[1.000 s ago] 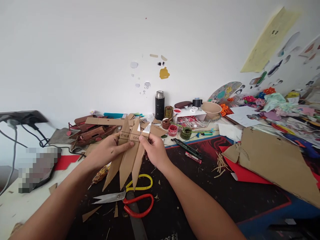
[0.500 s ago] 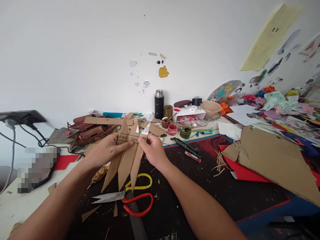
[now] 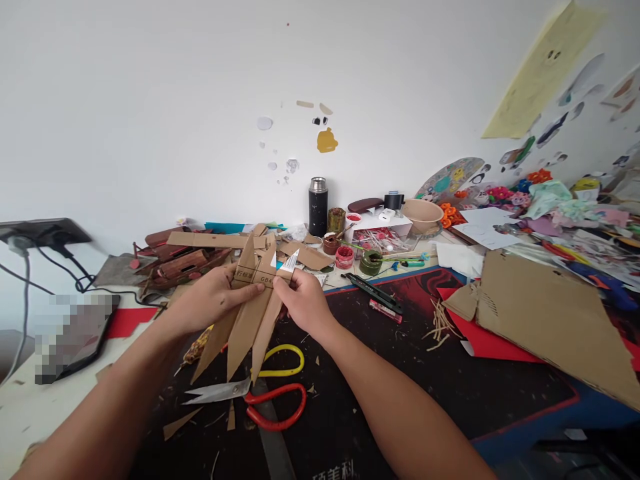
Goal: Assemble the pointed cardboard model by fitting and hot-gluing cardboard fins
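Between my hands are several long pointed cardboard strips, side by side, their cut tips slanting down toward the mat. Dark printing runs across their upper part, and a white and blue patch shows on the right-hand one. My left hand grips them from the left, thumb laid over the front. From the right, my right hand pinches the right-hand strip with its thumb near the printing; the fingers behind are hidden. Just below the tips lie scissors with one yellow and one red handle, their blades apart, on top of a grey flat metal strip.
A dark mat covers the table front. A green utility knife lies right of my hands, beyond it paint jars and a black thermos. A large cardboard sheet lies right, a phone-like device left.
The lower tips of the cardboard strips have swung slightly to the left. Both hands keep their hold, and the view has shifted a little.
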Demonstrator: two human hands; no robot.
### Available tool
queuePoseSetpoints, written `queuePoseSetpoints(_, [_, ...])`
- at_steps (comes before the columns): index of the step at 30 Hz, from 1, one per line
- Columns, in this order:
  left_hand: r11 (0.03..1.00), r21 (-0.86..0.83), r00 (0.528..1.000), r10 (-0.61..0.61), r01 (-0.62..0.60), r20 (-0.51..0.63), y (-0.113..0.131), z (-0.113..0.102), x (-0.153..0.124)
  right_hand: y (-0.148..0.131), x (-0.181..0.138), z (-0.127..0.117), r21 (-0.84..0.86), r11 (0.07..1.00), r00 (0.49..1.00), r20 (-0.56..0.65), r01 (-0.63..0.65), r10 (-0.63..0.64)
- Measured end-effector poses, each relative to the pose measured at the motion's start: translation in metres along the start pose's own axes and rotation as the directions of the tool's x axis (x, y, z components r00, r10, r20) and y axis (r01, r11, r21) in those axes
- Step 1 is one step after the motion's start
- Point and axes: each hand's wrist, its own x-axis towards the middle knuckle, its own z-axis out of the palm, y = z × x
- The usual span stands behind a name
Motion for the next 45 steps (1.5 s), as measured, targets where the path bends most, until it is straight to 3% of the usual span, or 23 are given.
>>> queuePoseSetpoints(12, [0.982, 0.174, 0.996, 0.079, -0.07, -0.045, 0.005, 0.005, -0.003, 0.006, 0.001, 0.0, -0.218, 0.974, 0.995, -0.058, 0.066, -0.08])
queuePoseSetpoints(18, [0.932, 0.348, 0.97, 0.169, -0.099, -0.174, 0.01, 0.016, -0.006, 0.005, 0.001, 0.001, -0.327, 0.943, 0.991, -0.094, 0.064, -0.1])
queuePoseSetpoints(28, [0.703, 0.703, 0.956, 0.12, 0.109, -0.269, 0.012, 0.042, -0.007, 0.009, 0.003, 0.001, -0.489, 0.871, 0.987, -0.112, 0.044, -0.113])
queuePoseSetpoints(31, [0.803, 0.596, 0.963, 0.152, 0.01, -0.222, 0.012, 0.036, -0.004, 0.01, 0.005, -0.001, -0.399, 0.914, 0.984, -0.123, 0.067, -0.125])
queuePoseSetpoints(35, [0.958, 0.279, 0.98, 0.111, -0.062, -0.164, 0.01, 0.02, 0.001, 0.009, 0.007, -0.005, -0.209, 0.969, 0.983, -0.098, 0.13, -0.153])
queuePoseSetpoints(39, [0.993, 0.12, 0.993, 0.029, -0.015, -0.118, 0.007, 0.01, 0.003, 0.008, 0.007, -0.005, -0.15, 0.98, 0.988, -0.066, 0.129, -0.14])
queuePoseSetpoints(45, [0.999, 0.007, 0.996, -0.038, 0.039, -0.081, 0.003, 0.006, 0.004, 0.004, 0.006, -0.003, 0.054, 0.998, 0.997, 0.07, -0.04, 0.036])
